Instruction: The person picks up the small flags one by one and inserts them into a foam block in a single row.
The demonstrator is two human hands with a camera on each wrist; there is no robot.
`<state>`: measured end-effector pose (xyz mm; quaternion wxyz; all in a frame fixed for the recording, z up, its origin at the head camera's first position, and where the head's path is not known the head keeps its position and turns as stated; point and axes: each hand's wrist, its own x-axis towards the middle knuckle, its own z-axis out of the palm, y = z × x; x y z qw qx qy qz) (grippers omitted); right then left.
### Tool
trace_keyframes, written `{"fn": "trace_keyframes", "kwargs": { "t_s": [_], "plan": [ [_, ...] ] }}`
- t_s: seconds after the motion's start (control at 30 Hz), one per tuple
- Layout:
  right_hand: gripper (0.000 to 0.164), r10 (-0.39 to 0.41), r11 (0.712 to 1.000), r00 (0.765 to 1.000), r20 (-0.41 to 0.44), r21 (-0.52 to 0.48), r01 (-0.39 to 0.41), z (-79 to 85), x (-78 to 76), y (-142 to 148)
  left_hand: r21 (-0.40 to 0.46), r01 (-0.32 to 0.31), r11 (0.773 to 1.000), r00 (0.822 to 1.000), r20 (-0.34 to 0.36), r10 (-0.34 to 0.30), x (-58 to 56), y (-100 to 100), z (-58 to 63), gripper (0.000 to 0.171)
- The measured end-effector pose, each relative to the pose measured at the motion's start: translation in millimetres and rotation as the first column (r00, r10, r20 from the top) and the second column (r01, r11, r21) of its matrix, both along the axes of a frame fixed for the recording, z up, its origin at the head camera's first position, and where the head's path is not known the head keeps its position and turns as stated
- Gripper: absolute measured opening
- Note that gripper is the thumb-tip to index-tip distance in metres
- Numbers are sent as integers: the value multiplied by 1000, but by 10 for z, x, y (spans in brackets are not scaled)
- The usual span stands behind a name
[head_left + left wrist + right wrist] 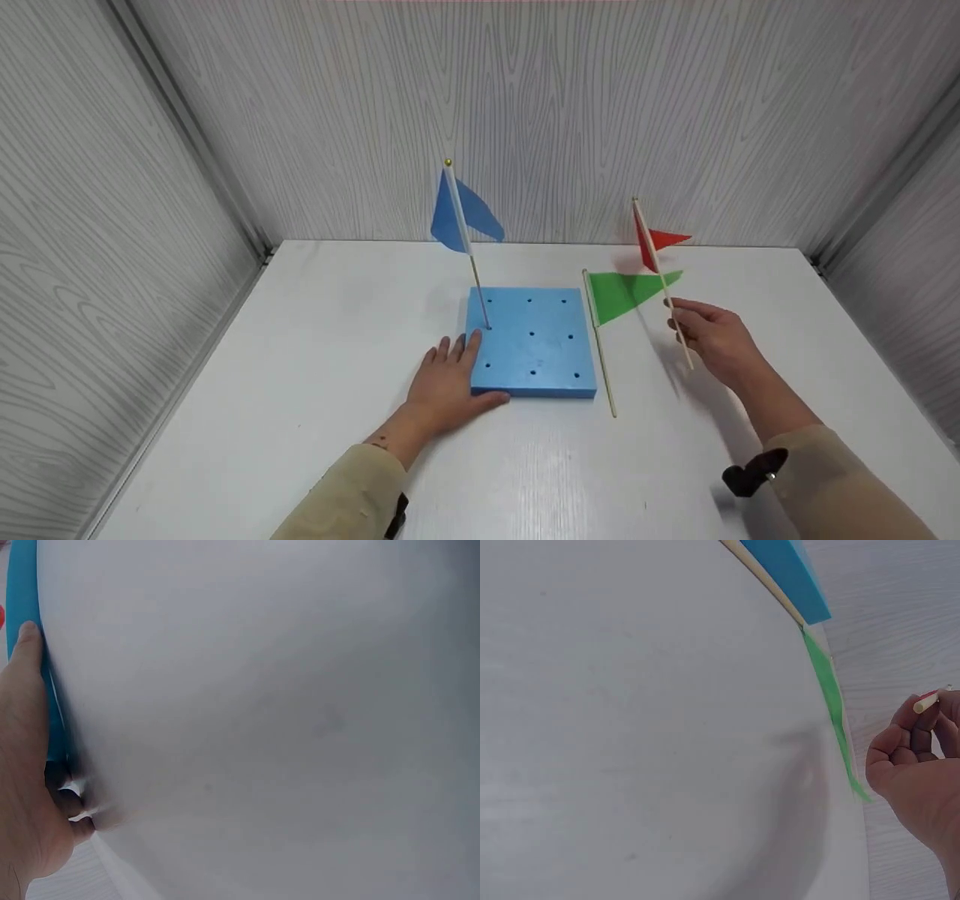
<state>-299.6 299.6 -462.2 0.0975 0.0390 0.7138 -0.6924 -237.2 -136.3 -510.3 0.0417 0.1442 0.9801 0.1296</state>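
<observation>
A blue pegboard (551, 356) with rows of small holes lies on the table. My left hand (448, 382) rests along its left front corner, fingers spread and straight, thumb at the front edge; the left wrist view shows the thumb against the blue side. A blue flag (455, 221) stands in a left-hand hole of the board, leaning left. My right hand (716, 337) pinches the stick of a red flag (651, 244) above the table, its lower end pointing down toward me. In the right wrist view, the stick end (924, 703) pokes out from the fingers.
A green flag (619, 292) lies flat just right of the board, its stick running toward the front. White wood-grain panels (337, 120) enclose the white table (315, 315) at the back and sides.
</observation>
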Motion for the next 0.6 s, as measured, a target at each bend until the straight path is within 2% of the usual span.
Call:
{"fn": "trace_keyframes", "kwargs": {
  "t_s": [0.13, 0.3, 0.6],
  "plan": [
    [41, 39, 999, 997, -74, 26, -37, 37, -6, -167, 0, 2, 1000, 1000, 7, -2, -7, -5, -6, 117],
    [23, 76, 996, 981, -176, 61, -66, 64, -29, -392, 0, -9, 1000, 1000, 12, 9, -15, -3, -8, 117],
    [27, 132, 981, 949, -286, 172, -85, 178, -86, -762, -5, -18, 1000, 1000, -1, 18, -16, -14, -13, 117]
  ]
}}
